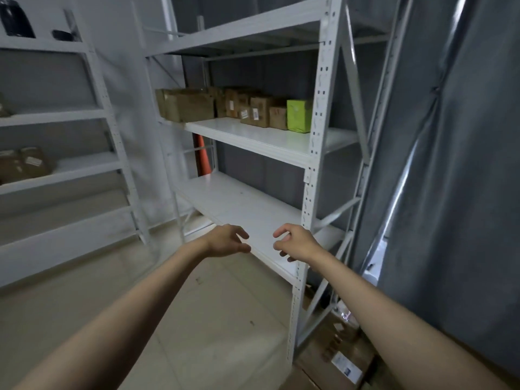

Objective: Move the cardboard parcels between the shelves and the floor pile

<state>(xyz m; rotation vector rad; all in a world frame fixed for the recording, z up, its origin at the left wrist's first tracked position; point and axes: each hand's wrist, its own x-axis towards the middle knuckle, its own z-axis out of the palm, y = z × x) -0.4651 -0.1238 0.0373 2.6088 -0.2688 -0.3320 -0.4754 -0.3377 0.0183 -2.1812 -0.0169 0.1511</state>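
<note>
Both bare arms reach forward, the left hand (226,241) and right hand (298,243) near each other, fingers loosely curled, holding nothing.

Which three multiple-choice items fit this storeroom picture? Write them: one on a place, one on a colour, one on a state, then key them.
1. Where does the row of cardboard parcels stand?
A. middle shelf
B. lowest shelf
C. floor

2. What colour is the box at the row's right end?
A. red
B. green
C. blue

3. What do the hands hold?
A. a parcel
B. tape
C. nothing

Key: 1 A, they line the back of the middle shelf; 2 B, the green box is bright lime; 3 C, left hand and right hand hang loosely curled, empty.
</note>
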